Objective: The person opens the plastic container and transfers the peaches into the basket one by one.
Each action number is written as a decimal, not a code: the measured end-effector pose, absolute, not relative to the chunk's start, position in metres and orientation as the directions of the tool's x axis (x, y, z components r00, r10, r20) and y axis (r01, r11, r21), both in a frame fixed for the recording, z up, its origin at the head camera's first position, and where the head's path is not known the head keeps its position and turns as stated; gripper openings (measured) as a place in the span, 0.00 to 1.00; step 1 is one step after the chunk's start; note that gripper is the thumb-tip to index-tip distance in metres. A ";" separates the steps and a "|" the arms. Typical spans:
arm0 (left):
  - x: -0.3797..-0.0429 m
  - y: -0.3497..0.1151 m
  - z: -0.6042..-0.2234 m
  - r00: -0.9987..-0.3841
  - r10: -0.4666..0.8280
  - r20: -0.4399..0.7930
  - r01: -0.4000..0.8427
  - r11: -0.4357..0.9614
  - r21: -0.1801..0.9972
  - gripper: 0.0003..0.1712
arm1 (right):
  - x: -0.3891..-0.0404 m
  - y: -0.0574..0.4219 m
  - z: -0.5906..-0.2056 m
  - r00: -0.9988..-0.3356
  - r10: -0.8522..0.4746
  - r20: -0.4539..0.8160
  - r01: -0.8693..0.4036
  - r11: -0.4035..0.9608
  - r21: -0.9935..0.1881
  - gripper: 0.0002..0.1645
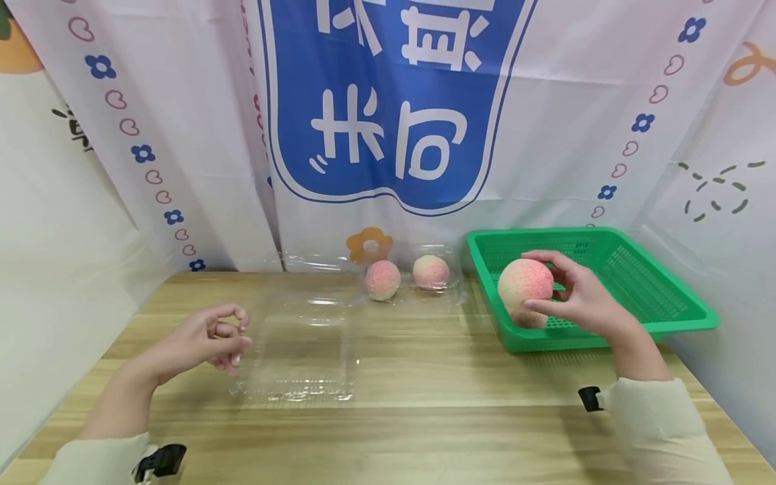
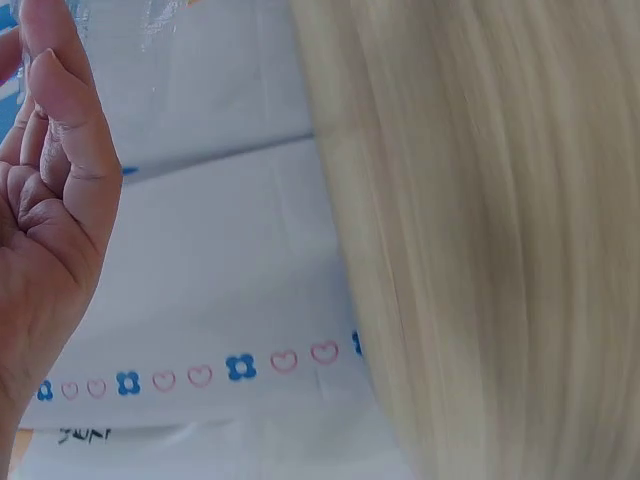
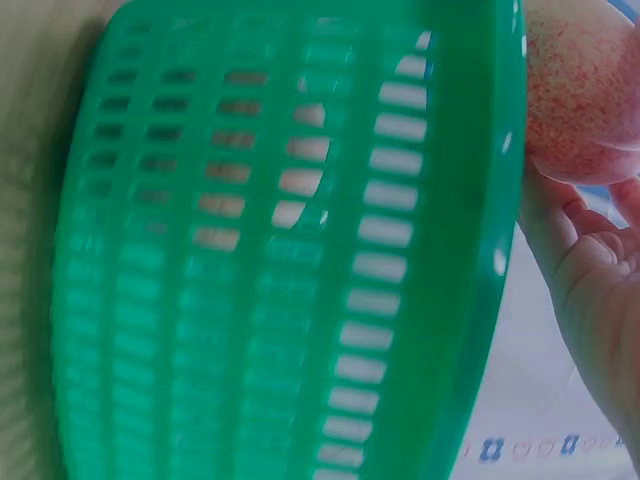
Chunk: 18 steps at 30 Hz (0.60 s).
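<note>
My right hand grips a pink and cream peach above the near left part of a green plastic basket. Below it, a second peach shows partly inside the basket. In the right wrist view the held peach appears past the basket rim. My left hand hovers at the left side of a clear plastic clamshell box, fingers loosely bent with nothing visible between them. Whether its fingertips touch the box, I cannot tell.
At the back, a clear plastic container holds a left peach and a right peach. A white printed cloth hangs behind the wooden table.
</note>
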State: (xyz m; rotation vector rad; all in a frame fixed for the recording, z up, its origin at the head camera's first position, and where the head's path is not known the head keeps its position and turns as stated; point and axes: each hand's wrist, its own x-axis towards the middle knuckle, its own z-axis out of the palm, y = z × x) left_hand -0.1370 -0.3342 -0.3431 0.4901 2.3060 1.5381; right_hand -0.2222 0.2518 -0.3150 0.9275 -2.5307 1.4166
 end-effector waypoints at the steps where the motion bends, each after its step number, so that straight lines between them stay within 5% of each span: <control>1: -0.136 -0.337 -0.343 -0.887 0.455 -0.078 0.102 0.357 0.928 0.08 | -0.222 0.256 -0.315 -0.816 -0.448 0.365 -0.547 0.397 -0.737 0.41; 18: -0.125 -0.385 -0.343 -0.924 0.369 -0.095 0.073 0.416 0.906 0.07 | -0.238 0.323 -0.330 -0.906 -0.293 0.304 -0.422 0.592 -0.686 0.39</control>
